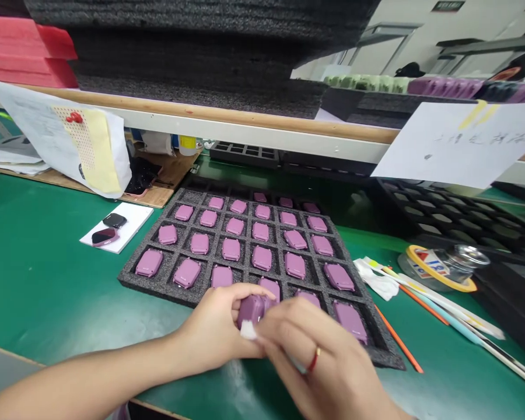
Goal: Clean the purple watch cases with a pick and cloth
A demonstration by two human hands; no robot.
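Note:
My left hand (216, 321) is closed around a purple watch case (250, 309), held over the near edge of a black foam tray (157, 287). Fingers of my right hand (319, 350) are bent together at the case's right side, with a red and gold ring on one finger. Between them a small white wipe (248, 330) touches the lower part of the case. Something pale shows inside the right hand, too covered to name. Purple watch cases (262, 258) sit in most of the tray's compartments, several partly hidden behind my hands.
To the right stand a glass jar with a metal cap (446, 265), a crumpled white cloth (378, 280) and several thin sticks (455, 315). Left of the tray, two dark watch pieces (109, 228) lie on a white pad (133, 219). A shelf edge (227, 125) crosses above, carrying foam stacks.

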